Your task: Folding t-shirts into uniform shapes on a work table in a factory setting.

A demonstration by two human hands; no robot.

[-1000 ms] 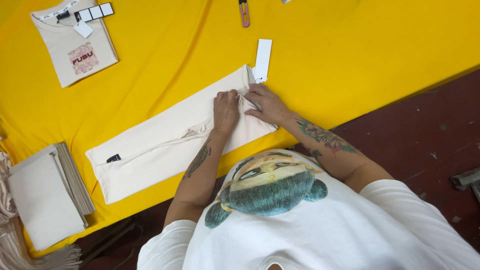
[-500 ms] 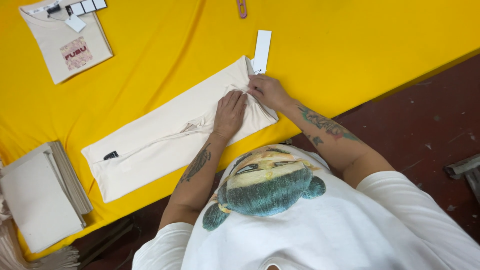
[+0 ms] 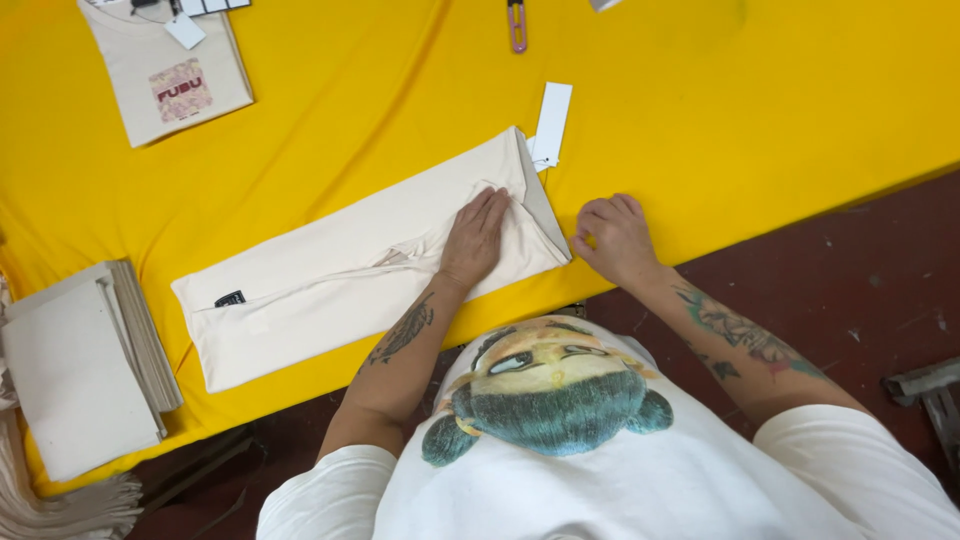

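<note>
Left hand: the left hand lies flat, palm down, fingers spread slightly and pointing toward 12 o'clock, pressing on the right end of the long folded cream cotton garment; it grips nothing.

Right hand: the right hand rests on the yellow cloth just past the garment's right end, at 3 o'clock from the left hand, fingers curled loosely inward; it holds nothing that I can make out and does not touch the garment.

Garment: it lies as a long folded strip across the yellow-covered tabletop, slanting from 8 o'clock up to 2 o'clock; a small black label sits near its left end, and the cloth creases under the left palm.

Hang tag: a white rectangular paper tag lies at the garment's upper right corner, at 1 o'clock from the left hand, on the yellow cloth.

Far left corner: a folded cream T-shirt with a pink printed patch lies at 10 o'clock, well apart from the hands, with a small white tag on its collar.

Near left edge: a stack of pale grey flat sheets sits at 8 o'clock, beside the garment's left end.

Far edge: a small pink clip-like tool lies at 12 o'clock, well apart from the garment.
</note>
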